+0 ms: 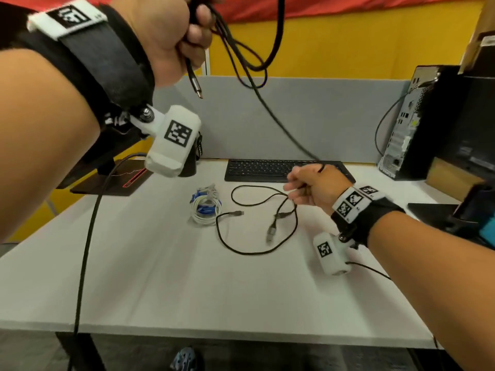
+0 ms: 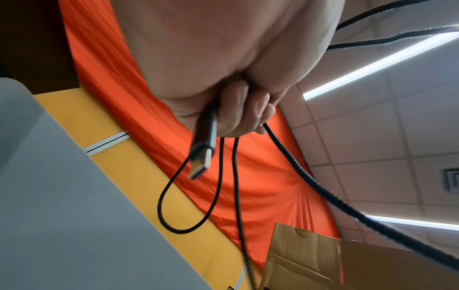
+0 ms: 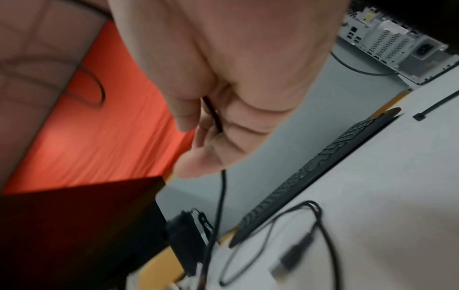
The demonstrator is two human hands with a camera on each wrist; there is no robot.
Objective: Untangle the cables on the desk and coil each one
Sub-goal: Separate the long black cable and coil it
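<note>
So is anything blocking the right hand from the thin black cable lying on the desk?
Nothing visible. The right hand hovers just beside the thin black cable, but already grips the braided cable running up to the left hand.

left hand [image 1: 171,30] fingertips cropped — plug [image 3: 293,257] blurred

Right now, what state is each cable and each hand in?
Left hand: raised, gripping loops of the braided black cable.
Braided black cable: partly coiled, stretched down to the right hand.
Right hand: fingers curled round that cable, above the desk.
Thin black cable: loose on the desk, uncoiled.
White cable: coiled, lying on the desk.
</note>
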